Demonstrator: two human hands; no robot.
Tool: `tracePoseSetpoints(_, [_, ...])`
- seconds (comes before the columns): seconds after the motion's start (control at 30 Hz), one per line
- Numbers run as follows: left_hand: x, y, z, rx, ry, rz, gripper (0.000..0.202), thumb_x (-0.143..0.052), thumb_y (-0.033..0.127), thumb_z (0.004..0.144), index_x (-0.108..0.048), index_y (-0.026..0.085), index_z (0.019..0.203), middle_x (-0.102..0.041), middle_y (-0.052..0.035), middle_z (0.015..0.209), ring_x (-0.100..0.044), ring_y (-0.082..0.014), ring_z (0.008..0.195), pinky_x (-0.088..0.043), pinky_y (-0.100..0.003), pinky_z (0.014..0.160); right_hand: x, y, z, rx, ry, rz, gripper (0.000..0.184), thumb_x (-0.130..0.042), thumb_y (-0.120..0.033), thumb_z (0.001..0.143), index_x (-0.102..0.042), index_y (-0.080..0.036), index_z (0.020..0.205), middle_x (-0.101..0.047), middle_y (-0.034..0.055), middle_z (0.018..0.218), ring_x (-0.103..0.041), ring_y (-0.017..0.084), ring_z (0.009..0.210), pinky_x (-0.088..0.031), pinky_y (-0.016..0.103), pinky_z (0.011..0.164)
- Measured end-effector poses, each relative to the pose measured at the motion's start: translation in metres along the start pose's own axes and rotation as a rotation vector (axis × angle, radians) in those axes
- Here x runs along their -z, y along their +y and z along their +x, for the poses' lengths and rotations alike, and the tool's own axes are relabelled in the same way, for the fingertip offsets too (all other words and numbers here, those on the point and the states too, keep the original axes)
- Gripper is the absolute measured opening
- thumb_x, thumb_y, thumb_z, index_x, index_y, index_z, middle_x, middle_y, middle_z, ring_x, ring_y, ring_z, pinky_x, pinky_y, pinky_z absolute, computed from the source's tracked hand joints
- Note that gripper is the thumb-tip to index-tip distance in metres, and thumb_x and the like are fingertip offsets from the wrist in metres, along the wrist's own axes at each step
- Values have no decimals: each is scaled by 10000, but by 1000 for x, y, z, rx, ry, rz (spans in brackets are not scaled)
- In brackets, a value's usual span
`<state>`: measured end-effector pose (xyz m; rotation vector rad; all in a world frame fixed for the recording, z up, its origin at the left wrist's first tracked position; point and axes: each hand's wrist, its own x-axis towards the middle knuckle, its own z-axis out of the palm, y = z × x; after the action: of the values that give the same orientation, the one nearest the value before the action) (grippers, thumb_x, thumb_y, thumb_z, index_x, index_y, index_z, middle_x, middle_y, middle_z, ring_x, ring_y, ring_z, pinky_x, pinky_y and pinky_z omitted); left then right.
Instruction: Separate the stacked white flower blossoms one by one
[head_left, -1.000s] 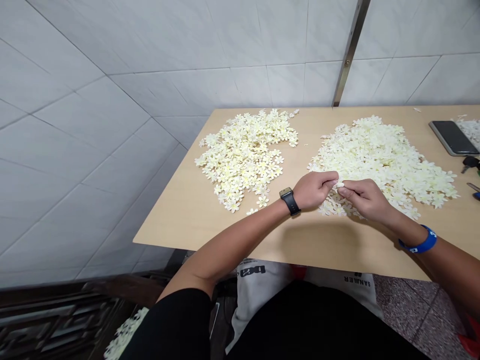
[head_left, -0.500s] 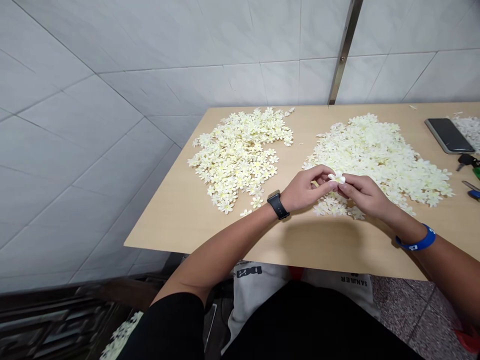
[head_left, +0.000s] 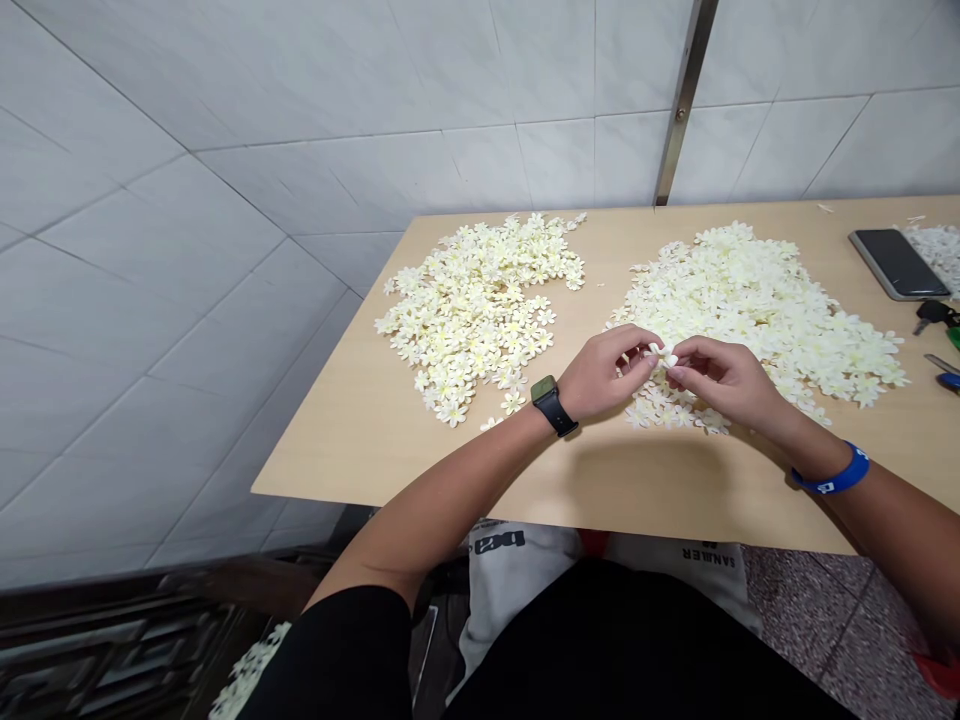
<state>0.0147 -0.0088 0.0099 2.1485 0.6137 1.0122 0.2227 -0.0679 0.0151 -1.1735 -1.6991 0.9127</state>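
Note:
Between my two hands is a small cream-white artificial flower (head_left: 663, 354), held above the near edge of the right-hand heap. My left hand (head_left: 606, 372), with a black watch on its wrist, pinches it from the left between thumb and fingers. From the right, the thumb and forefinger of my right hand (head_left: 724, 378) close on its petals; a blue band circles that wrist. Under and behind the hands spreads the right flower heap (head_left: 750, 290) of loose pale blossoms. Another flower heap (head_left: 480, 300), with yellower centres, lies left of my left hand.
The wooden table (head_left: 360, 440) meets a tiled wall at the back. At its right are a phone (head_left: 898, 264), keys (head_left: 934, 314), a blue-handled tool (head_left: 949, 380) and a pile of small white pieces (head_left: 937, 250). More white flowers (head_left: 251, 670) lie below at the lower left.
The flower has turned between my fingers and shifted slightly left. My right hand's fingers have changed their hold on it. The view has tilted a little.

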Motion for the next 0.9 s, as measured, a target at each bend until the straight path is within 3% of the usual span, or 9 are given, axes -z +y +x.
tracePoseSetpoints(0.37, [1, 0, -1, -74, 11, -26, 185, -558, 308, 975, -671, 168, 1018, -698, -65, 908, -618, -131, 781, -512, -253, 689, 0, 3, -1, -20, -20, 114, 122, -710, -346, 927, -712, -229, 893, -700, 17, 740, -674, 161, 683, -567, 300, 663])
tracePoseSetpoints(0.9, [3, 0, -1, -109, -9, -32, 165, -553, 286, 978, -664, 168, 1009, -684, -54, 885, -616, -129, 763, -504, -265, 694, 0, -7, -2, -3, -17, 120, 131, -724, -351, 913, -713, -224, 883, -708, 22, 739, -677, 159, 678, -571, 290, 658])
